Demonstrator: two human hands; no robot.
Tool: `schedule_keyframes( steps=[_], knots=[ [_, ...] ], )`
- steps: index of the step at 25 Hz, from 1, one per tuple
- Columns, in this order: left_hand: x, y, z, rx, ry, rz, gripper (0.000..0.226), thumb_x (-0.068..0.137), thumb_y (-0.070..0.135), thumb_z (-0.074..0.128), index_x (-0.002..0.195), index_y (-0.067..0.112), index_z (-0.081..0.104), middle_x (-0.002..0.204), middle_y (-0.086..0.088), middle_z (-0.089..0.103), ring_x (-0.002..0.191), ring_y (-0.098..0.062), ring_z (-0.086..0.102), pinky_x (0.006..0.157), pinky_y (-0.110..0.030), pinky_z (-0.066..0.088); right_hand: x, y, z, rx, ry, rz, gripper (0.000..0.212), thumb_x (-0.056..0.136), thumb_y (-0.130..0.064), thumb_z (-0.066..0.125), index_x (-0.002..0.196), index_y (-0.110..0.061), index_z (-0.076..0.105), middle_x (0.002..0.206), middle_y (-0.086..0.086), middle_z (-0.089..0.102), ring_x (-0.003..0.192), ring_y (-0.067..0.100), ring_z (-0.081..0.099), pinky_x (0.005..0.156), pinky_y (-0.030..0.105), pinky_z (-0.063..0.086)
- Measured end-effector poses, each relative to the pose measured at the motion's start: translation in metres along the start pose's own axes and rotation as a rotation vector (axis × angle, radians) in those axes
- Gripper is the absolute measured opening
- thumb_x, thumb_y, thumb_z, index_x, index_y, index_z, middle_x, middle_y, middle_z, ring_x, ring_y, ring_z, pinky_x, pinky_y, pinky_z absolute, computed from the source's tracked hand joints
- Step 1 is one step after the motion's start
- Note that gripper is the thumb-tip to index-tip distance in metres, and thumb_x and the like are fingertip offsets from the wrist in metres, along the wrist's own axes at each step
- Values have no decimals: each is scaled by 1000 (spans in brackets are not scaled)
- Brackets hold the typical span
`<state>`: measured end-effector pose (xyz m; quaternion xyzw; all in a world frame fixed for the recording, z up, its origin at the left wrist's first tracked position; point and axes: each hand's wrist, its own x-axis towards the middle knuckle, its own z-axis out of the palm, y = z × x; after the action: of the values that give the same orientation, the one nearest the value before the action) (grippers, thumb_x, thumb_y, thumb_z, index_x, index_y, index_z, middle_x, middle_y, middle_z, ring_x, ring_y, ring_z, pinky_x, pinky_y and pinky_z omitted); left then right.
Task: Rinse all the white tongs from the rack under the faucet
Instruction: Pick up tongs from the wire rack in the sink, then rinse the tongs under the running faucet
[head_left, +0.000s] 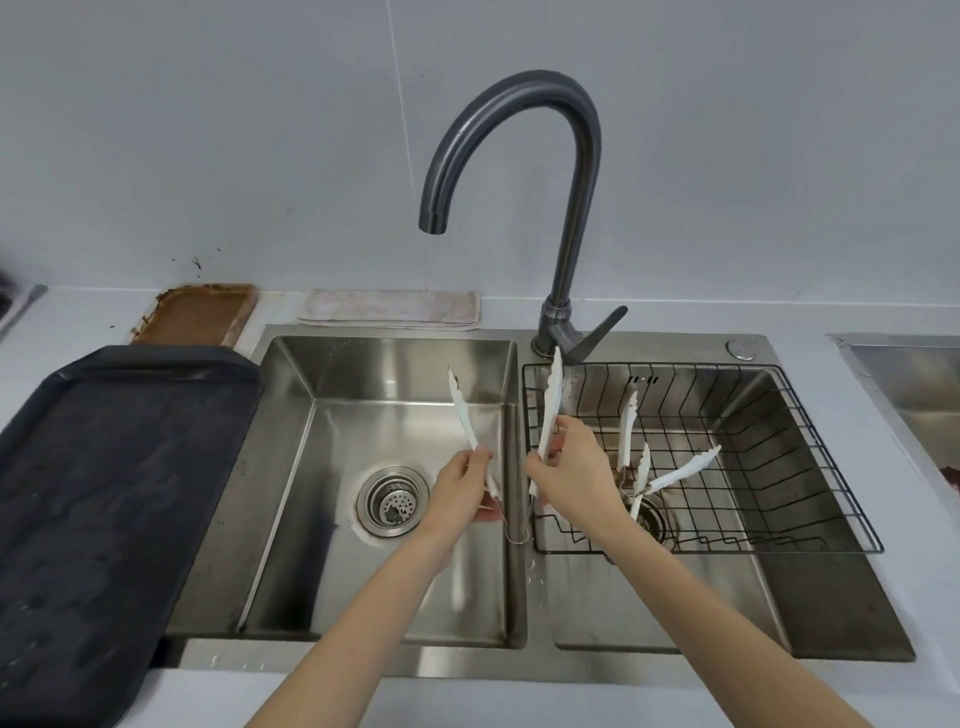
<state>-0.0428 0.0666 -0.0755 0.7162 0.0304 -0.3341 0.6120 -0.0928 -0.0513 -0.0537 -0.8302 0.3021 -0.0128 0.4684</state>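
My left hand (462, 493) grips one white arm (462, 410) and my right hand (571, 467) grips another white arm (550, 405). Both arms point up and away over the divider between the two basins, and they seem to meet low down at a wire loop (515, 538), like one spread pair of tongs. More white tongs (683, 467) and an upright pair of tongs (628, 423) sit in the black wire rack (810, 441) in the right basin. The grey faucet (571, 208) arches over the left basin, its spout (434, 223) high above my hands. I see no water running.
The left basin (311, 519) has a round drain strainer (393, 501). A dark tray (104, 493) covers the counter at left, with a rusty brown tray (197, 314) and a folded cloth (389, 307) behind. Another steel sink (914, 384) lies far right.
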Motion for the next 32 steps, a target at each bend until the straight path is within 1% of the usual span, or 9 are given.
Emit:
schedule_keyframes(
  steps=[3,7,11,18,20,23,26,29,32],
  knots=[
    [1,7,-24,-26,-4,2,23,96,30,39,101,13,54,71,-1,56,38,0,57,47,-13,53,3,-13,15,-12,-1,-46,41,82,-16,56,121,-9,49,110,6,55,94,24,60,85,38,51],
    [6,12,-54,-46,-1,30,23,93,33,46,97,11,53,73,-1,61,43,-2,62,50,-15,54,13,-26,35,-2,-5,-83,44,85,-16,54,128,-14,49,108,-3,57,77,11,53,75,25,43],
    [13,13,-79,-50,-50,39,22,91,33,50,98,12,52,77,-2,59,49,-5,63,62,-23,59,23,-33,54,58,-30,-56,48,86,-14,54,133,-18,46,109,1,63,96,20,62,85,44,55],
    [40,14,-99,-14,-77,38,20,91,30,52,101,13,54,95,-16,55,68,-22,60,72,-29,60,45,-31,61,128,-18,57,44,91,-24,52,134,-17,45,92,-10,59,87,12,62,80,36,57],
    [48,16,-102,-18,-71,31,21,91,30,52,103,13,53,97,-15,54,69,-23,59,71,-29,60,57,-27,48,164,39,105,41,93,-23,49,133,-15,45,84,-12,58,78,7,62,76,33,55],
    [59,18,-103,-24,-64,26,19,91,30,51,101,14,52,100,-14,55,71,-23,62,66,-25,60,78,-19,19,231,244,181,42,94,-21,48,134,-8,41,79,-10,60,69,3,60,63,25,53],
    [67,19,-103,-42,-61,26,11,92,30,50,91,20,54,100,-12,57,72,-24,64,66,-26,60,99,-18,-5,275,430,210,56,93,-24,49,141,-3,27,87,6,69,64,7,58,52,16,42],
    [70,20,-103,-62,-60,22,11,92,30,50,86,23,55,97,-10,58,77,-27,65,65,-25,60,121,-20,-20,309,506,234,66,92,-29,51,145,-4,21,98,16,68,78,19,61,67,25,45],
    [72,21,-101,-62,-47,25,11,93,29,49,85,23,55,94,-7,59,75,-25,66,63,-23,60,135,-21,-27,349,532,248,58,91,-30,53,140,-8,31,84,4,59,90,26,66,86,38,52]
  ],
)
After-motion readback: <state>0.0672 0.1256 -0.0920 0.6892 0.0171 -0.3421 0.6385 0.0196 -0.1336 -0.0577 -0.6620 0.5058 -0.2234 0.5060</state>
